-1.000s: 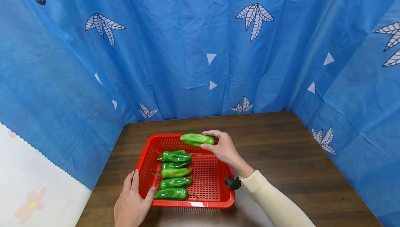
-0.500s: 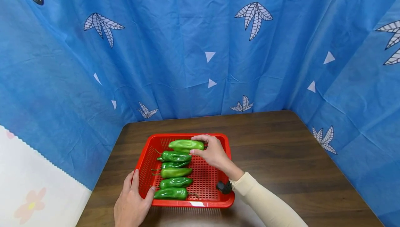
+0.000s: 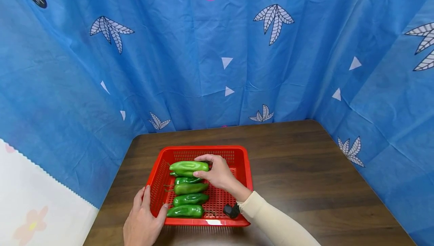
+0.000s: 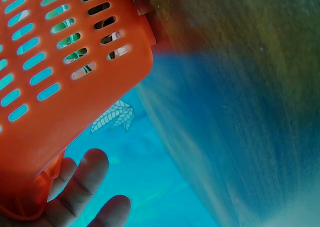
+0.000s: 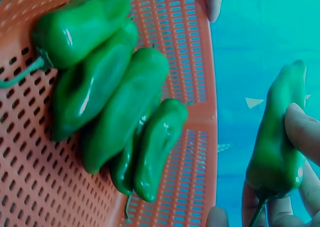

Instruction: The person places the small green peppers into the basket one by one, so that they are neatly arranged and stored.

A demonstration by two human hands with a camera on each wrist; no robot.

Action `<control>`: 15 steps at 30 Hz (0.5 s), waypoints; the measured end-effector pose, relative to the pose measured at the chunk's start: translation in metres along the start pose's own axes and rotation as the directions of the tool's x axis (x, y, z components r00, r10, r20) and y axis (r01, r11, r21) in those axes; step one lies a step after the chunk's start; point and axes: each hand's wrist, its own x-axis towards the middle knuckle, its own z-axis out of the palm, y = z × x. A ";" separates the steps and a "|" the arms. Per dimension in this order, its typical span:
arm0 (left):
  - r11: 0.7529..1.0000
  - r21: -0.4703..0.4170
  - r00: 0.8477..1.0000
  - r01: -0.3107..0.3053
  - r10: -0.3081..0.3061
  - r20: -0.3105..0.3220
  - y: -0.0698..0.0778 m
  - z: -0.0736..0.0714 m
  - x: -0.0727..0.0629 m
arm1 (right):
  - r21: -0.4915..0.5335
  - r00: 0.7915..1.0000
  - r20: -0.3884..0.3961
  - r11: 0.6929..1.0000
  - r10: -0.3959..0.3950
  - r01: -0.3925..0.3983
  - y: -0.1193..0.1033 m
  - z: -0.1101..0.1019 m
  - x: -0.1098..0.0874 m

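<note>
My right hand (image 3: 218, 173) pinches a light green pepper (image 3: 185, 166) between thumb and fingers, above the back left part of a red plastic basket (image 3: 203, 148). In the right wrist view this held pepper (image 5: 275, 137) has its stem pointing down, fingers behind it. Several darker green peppers (image 3: 190, 200) lie side by side in a column along the basket's left half; the held one partly hides those at the back. At the front left corner, my left hand (image 3: 143, 217) grips the basket, thumb by the near rim and fingers along the outer left side.
The basket stands on a brown wooden table (image 3: 305, 170). A blue patterned curtain (image 3: 203, 50) hangs behind and at the sides. A black wrist device (image 3: 232, 211) on the right arm hangs over the basket's front right.
My right hand has carried the light green pepper left and lower, from the basket's back right rim to over the back peppers. The left hand has kept its place on the corner.
</note>
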 end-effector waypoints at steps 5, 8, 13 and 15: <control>1.000 -0.007 1.000 0.004 -0.004 -0.006 -0.001 0.000 -0.002 | -0.005 1.000 0.020 1.000 0.018 -0.018 0.004 0.008 -0.001; 1.000 -0.007 1.000 0.011 -0.011 -0.001 -0.001 0.001 -0.002 | -0.039 1.000 0.025 0.999 0.016 -0.015 0.008 0.011 -0.001; 1.000 -0.006 1.000 0.012 -0.012 0.007 -0.001 0.000 -0.001 | -0.078 0.999 0.043 0.997 0.007 -0.004 0.015 0.015 0.002; 1.000 -0.008 1.000 0.008 -0.008 0.001 -0.001 0.000 0.000 | -0.081 0.999 0.051 0.997 0.003 0.001 0.017 0.016 0.003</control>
